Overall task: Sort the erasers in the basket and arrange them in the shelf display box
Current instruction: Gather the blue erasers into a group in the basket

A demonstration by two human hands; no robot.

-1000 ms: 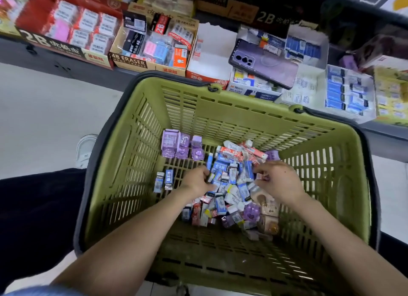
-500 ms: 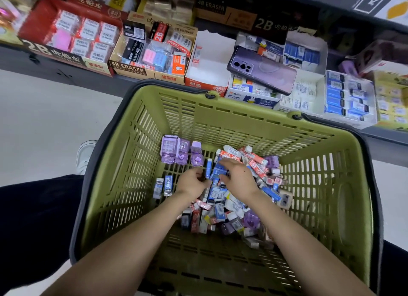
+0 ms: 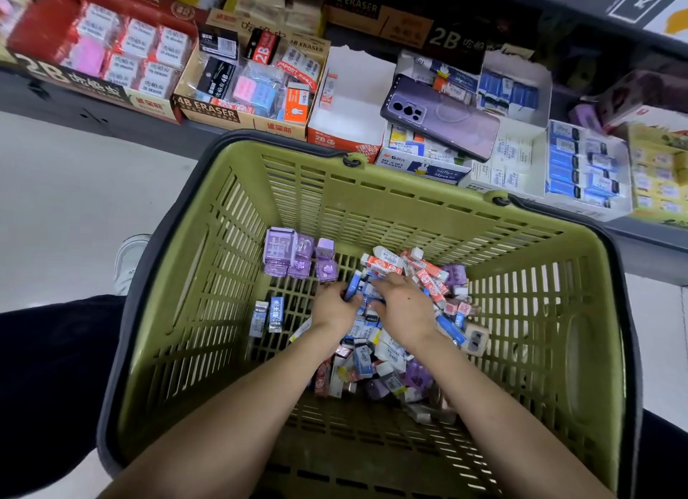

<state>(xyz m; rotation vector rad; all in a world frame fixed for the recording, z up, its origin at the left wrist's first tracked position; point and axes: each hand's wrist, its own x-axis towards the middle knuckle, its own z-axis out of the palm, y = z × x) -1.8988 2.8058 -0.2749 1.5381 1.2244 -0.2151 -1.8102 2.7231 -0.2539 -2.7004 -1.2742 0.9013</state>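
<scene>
A green slatted basket (image 3: 558, 335) holds a heap of small wrapped erasers (image 3: 387, 364) in blue, red and purple. Both hands are down in the heap. My left hand (image 3: 335, 307) curls round several blue erasers (image 3: 353, 286) at its fingertips. Just right of it, my right hand (image 3: 404, 308) lies over the pile, fingertips on the same blue erasers. A row of purple erasers (image 3: 294, 254) stands apart at the basket's far left, and two blue ones (image 3: 268, 314) lie beside the left hand.
Beyond the basket a low shelf carries open display boxes: a red 2B box (image 3: 111, 48), a 4B ERASER box (image 3: 253, 85), a nearly bare white box (image 3: 350, 104) and boxes of blue erasers (image 3: 584, 171). A purple phone (image 3: 443, 117) lies across them. A white shoe (image 3: 128, 260) shows left.
My right hand moved left across the pile from its right side to meet my left hand at the blue erasers. The left hand stayed in place.
</scene>
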